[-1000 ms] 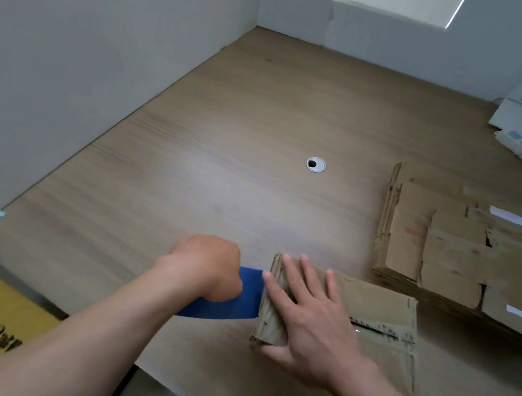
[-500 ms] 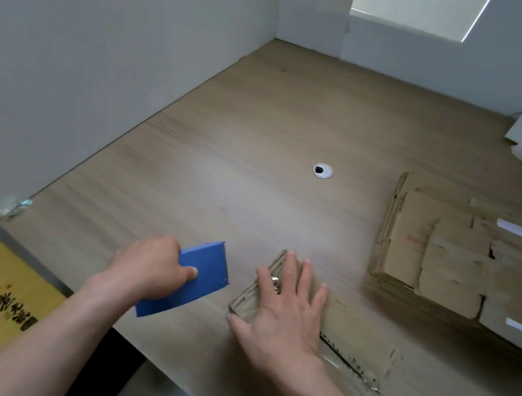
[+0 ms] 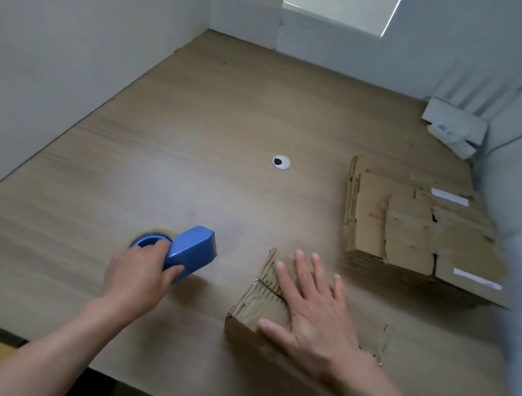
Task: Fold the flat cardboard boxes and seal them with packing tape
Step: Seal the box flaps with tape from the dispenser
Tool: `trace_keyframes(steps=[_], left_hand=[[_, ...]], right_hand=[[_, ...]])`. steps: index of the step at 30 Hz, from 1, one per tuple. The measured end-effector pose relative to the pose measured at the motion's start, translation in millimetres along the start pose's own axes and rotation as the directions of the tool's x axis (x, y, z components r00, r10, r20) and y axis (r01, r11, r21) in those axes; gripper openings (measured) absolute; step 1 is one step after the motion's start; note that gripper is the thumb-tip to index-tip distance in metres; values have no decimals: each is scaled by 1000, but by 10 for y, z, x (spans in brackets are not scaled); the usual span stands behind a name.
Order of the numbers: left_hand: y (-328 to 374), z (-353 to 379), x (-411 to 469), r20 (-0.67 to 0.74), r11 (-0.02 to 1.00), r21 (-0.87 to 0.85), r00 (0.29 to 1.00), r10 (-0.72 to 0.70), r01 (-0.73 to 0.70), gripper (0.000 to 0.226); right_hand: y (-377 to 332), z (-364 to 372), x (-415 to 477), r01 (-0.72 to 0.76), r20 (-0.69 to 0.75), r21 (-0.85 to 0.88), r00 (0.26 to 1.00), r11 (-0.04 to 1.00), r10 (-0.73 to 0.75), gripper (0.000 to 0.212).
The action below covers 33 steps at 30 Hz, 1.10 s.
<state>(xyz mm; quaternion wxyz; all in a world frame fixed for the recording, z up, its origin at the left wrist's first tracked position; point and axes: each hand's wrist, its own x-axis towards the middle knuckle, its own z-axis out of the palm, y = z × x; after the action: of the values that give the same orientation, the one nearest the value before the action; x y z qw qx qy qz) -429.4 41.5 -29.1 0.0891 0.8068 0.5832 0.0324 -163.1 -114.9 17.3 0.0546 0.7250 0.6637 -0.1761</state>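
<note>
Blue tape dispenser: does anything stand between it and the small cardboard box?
Nothing visible does. Only bare wooden tabletop separates the blue tape dispenser, gripped by the left hand, from the small brown cardboard box under the flat right hand.

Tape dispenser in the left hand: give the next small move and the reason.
Probably set the tape dispenser down and release it. The left hand grips it low over the desk, apart from the small cardboard box, which the right hand presses flat; a free left hand could help handle that box.
</note>
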Motion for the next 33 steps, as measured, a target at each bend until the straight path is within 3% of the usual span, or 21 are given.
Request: trace_keyframes(steps=[4, 8, 14, 16, 18, 19, 21, 22, 24, 27, 30, 32, 33], left_hand=[[-146, 470, 37, 21, 988, 91, 993, 120, -121, 31], [-249, 749, -22, 16, 983, 120, 990, 141, -142, 49], [-147, 499, -10, 160, 988, 150, 987, 15, -39, 49], [-36, 293, -96, 55, 999, 27, 998, 29, -30, 49], [263, 36, -294, -165, 933, -311, 977, 134, -180, 53], [498, -78, -404, -189, 848, -470, 966, 176, -247, 56], [1007, -181, -551, -63, 693, -684, 965, 255, -227, 59], [1218, -160, -558, 30, 679, -714, 961, 273, -171, 58], [1471, -69, -482, 137, 767, -632, 959, 249, -108, 56], [1503, 25, -382, 181, 857, -514, 970, 159, -45, 46], [1509, 42, -383, 170, 845, -535, 979, 114, -5, 36], [1546, 43, -387, 167, 835, -550, 983, 75, 30, 36], [1557, 44, -388, 161, 837, -546, 985, 60, 38, 35]], right_hand=[[-36, 3, -15, -79, -45, 9, 996, 997, 79, 94], [-118, 35, -39, -179, -54, 58, 982, 982, 183, 99], [-134, 57, -49, -203, -65, 85, 976, 975, 209, 98], [-119, 67, -40, -197, -66, 82, 977, 977, 203, 97], [-105, 74, -38, -190, -71, 93, 978, 977, 197, 92], [-98, 83, -37, -186, -76, 96, 978, 978, 193, 88], [-86, 110, -29, -179, -91, 95, 978, 979, 188, 81], [-78, 120, -23, -173, -103, 102, 978, 980, 183, 78], [-25, 128, -44, -144, -107, 125, 982, 982, 158, 76], [169, 149, -227, -122, -111, 132, 984, 984, 137, 76], [465, 289, -635, -256, -136, 132, 952, 958, 273, 71], [629, 463, -945, -309, -165, 234, 922, 922, 351, 69], [669, 565, -1055, -271, -191, 367, 914, 890, 357, 68]])
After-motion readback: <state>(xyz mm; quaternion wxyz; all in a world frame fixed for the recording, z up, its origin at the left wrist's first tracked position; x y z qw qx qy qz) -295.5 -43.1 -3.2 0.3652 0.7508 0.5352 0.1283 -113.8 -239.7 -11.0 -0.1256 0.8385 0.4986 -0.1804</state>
